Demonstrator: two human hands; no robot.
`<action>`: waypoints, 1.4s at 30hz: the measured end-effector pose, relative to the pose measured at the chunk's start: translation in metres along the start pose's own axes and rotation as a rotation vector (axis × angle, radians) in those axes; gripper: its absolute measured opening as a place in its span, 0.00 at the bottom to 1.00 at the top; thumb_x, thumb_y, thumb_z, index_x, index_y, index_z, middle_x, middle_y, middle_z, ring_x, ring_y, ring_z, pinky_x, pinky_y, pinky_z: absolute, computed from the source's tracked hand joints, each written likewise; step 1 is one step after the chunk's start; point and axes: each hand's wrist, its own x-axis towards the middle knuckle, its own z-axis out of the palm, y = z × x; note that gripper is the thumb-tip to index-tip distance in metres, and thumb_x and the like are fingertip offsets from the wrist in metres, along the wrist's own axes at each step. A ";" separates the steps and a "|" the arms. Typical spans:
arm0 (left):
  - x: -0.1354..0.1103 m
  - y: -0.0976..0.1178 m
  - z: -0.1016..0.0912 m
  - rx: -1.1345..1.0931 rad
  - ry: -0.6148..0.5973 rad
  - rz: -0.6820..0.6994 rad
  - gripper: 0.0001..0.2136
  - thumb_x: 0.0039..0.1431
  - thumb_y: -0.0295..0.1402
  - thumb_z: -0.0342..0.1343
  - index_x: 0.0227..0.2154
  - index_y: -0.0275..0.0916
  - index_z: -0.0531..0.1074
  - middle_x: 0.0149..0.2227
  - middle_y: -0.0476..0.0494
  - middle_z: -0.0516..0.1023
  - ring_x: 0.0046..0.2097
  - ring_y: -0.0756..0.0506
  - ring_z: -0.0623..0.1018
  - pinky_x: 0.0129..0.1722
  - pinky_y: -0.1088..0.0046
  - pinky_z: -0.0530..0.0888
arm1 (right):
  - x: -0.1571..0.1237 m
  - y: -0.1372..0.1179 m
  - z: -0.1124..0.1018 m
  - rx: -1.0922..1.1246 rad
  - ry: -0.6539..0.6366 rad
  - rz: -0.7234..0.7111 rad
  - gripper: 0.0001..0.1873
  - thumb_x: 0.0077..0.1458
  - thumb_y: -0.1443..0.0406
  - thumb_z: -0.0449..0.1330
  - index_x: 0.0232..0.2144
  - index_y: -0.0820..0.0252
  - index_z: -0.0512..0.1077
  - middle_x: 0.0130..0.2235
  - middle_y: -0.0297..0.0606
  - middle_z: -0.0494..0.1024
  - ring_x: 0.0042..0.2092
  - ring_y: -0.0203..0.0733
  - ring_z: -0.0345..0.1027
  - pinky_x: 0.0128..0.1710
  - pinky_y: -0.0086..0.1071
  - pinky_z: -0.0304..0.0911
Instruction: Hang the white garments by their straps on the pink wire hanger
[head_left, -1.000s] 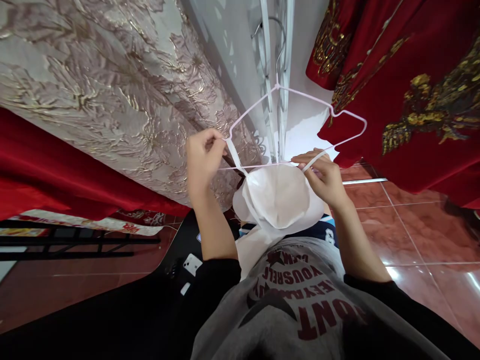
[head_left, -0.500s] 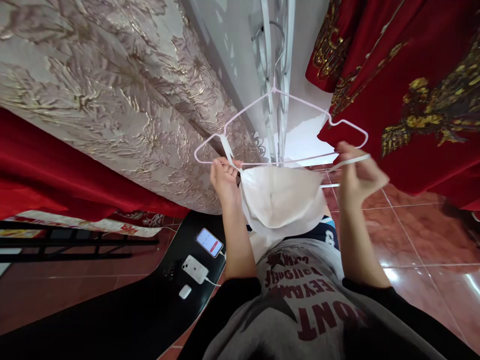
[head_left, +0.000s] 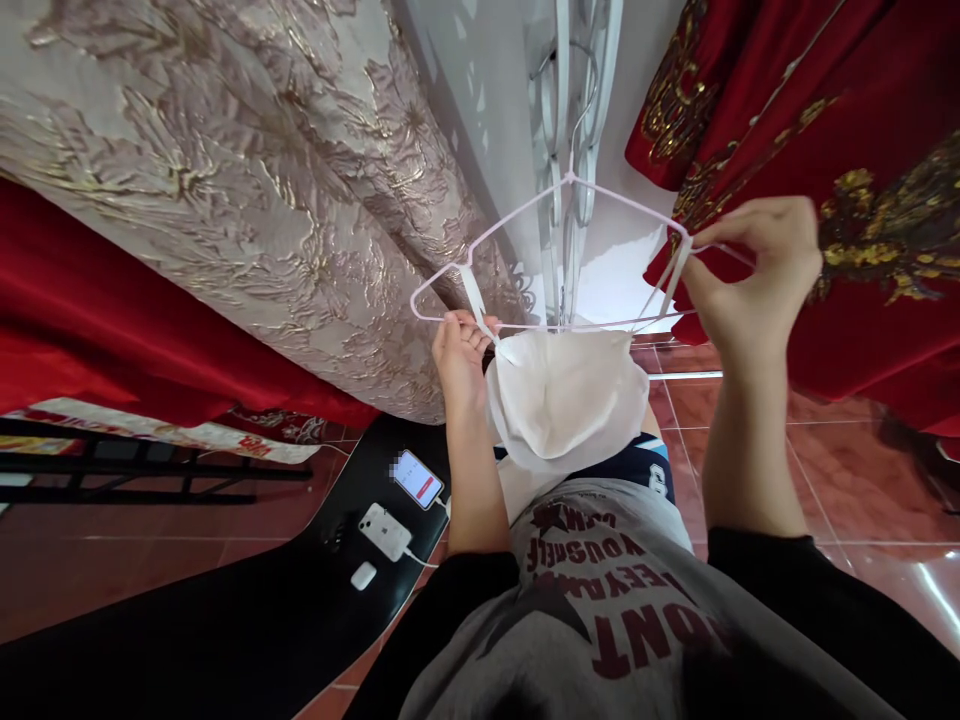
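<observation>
A thin pale pink wire hanger (head_left: 525, 216) hangs by its hook in front of me. A small white garment (head_left: 566, 395) with narrow straps dangles below its bottom bar. Its left strap (head_left: 474, 291) is looped over the hanger's left shoulder. My left hand (head_left: 459, 355) is closed on the garment's upper left edge, just under the bar. My right hand (head_left: 754, 275) is raised at the hanger's right end, pinching the right strap (head_left: 670, 280) where it crosses the wire.
A beige and gold brocade garment (head_left: 225, 180) hangs at left, red gold-embroidered cloth (head_left: 847, 150) at right. A black bench (head_left: 315, 580) below holds two phones (head_left: 416, 478) and a small white case. White metal rails (head_left: 562, 150) stand behind. Red floor tiles (head_left: 847, 470) lie below.
My right hand rose with the right strap from below the bottom bar up to the hanger's right shoulder. My left hand let go of the left strap and dropped to the garment's edge.
</observation>
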 end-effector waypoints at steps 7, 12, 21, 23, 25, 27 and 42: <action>-0.011 -0.008 0.006 0.006 -0.028 0.016 0.19 0.66 0.53 0.61 0.32 0.41 0.70 0.37 0.40 0.86 0.31 0.50 0.80 0.39 0.73 0.76 | -0.046 -0.002 0.043 0.147 -0.280 -0.080 0.11 0.67 0.57 0.58 0.47 0.52 0.76 0.44 0.41 0.79 0.48 0.51 0.75 0.52 0.50 0.70; -0.027 -0.018 0.000 0.069 0.046 0.042 0.16 0.62 0.49 0.66 0.39 0.43 0.72 0.40 0.43 0.86 0.36 0.48 0.82 0.42 0.71 0.76 | -0.064 0.005 0.065 0.065 -0.586 -0.073 0.13 0.68 0.57 0.60 0.50 0.54 0.79 0.44 0.41 0.85 0.47 0.53 0.77 0.54 0.50 0.65; -0.062 0.059 0.004 0.295 -0.166 0.122 0.12 0.61 0.44 0.67 0.37 0.39 0.82 0.30 0.45 0.79 0.31 0.49 0.77 0.33 0.74 0.73 | -0.077 -0.006 0.063 0.105 -0.391 0.016 0.12 0.69 0.55 0.60 0.39 0.52 0.81 0.38 0.36 0.86 0.42 0.47 0.76 0.51 0.45 0.63; -0.054 0.076 0.005 0.166 -0.184 0.080 0.17 0.61 0.47 0.65 0.44 0.39 0.82 0.40 0.39 0.83 0.40 0.45 0.81 0.36 0.73 0.76 | -0.079 -0.010 0.064 0.117 -0.396 0.019 0.11 0.69 0.57 0.60 0.40 0.52 0.81 0.38 0.36 0.86 0.42 0.48 0.76 0.51 0.45 0.64; -0.041 0.084 0.003 0.043 -0.151 0.094 0.19 0.64 0.50 0.60 0.47 0.41 0.81 0.53 0.34 0.82 0.54 0.40 0.81 0.44 0.71 0.79 | -0.082 -0.013 0.064 0.121 -0.415 0.015 0.11 0.69 0.59 0.58 0.43 0.52 0.81 0.40 0.38 0.86 0.44 0.49 0.76 0.51 0.46 0.64; -0.029 0.083 -0.002 -0.044 -0.053 0.179 0.17 0.68 0.48 0.55 0.48 0.44 0.80 0.63 0.38 0.77 0.66 0.39 0.74 0.51 0.71 0.79 | -0.084 -0.015 0.062 0.105 -0.435 0.014 0.12 0.69 0.59 0.58 0.46 0.51 0.81 0.42 0.38 0.86 0.45 0.50 0.76 0.52 0.48 0.64; -0.036 0.012 0.017 -0.029 0.016 0.122 0.16 0.63 0.49 0.66 0.34 0.39 0.78 0.29 0.45 0.78 0.37 0.47 0.84 0.24 0.79 0.67 | -0.082 0.007 0.036 0.145 -0.061 0.096 0.17 0.64 0.60 0.63 0.54 0.45 0.78 0.57 0.41 0.78 0.62 0.52 0.70 0.66 0.57 0.63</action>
